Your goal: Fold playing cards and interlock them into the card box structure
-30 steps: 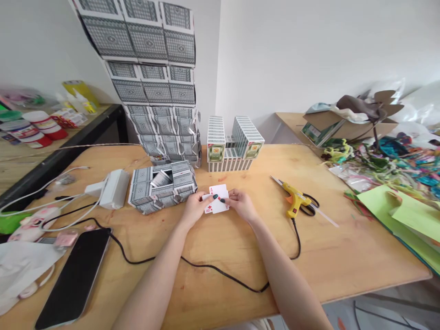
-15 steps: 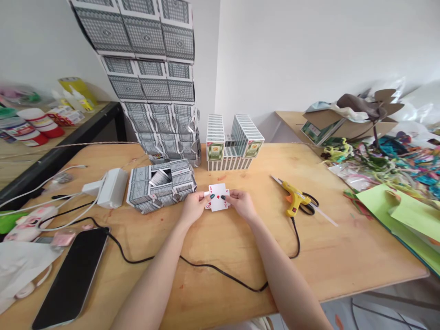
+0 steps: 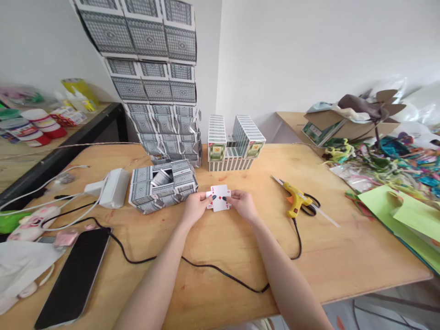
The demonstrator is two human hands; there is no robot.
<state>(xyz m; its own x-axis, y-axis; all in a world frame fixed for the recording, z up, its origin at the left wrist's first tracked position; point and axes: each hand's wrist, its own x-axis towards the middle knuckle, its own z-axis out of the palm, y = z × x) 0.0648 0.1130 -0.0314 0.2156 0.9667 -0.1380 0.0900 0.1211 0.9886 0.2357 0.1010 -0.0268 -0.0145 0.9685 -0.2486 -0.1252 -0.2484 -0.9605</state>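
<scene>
An ace of diamonds playing card (image 3: 220,204) lies upright across a sideways card (image 3: 209,205) with a red 8 on it, just above the table. My left hand (image 3: 196,207) pinches the cards at their left side, thumb on top. From the right side my right hand (image 3: 243,205) grips them the same way, its thumb on the ace's edge. Fingers under the cards are hidden. Close to my left hand stands a block built of grey-backed playing cards (image 3: 161,190), with a loose folded card in its top opening.
Behind rises a tall tower of cards (image 3: 156,87), beside stacked green card boxes (image 3: 216,151). A yellow glue gun (image 3: 294,198) and scissors (image 3: 311,208) lie right; the black cord (image 3: 220,271) crosses under my forearms. A phone (image 3: 74,275) and white power adapter (image 3: 115,188) sit left.
Both hands keep their hold on the crossed cards, almost still. The whole view has shifted slightly, with everything appearing a little further right.
</scene>
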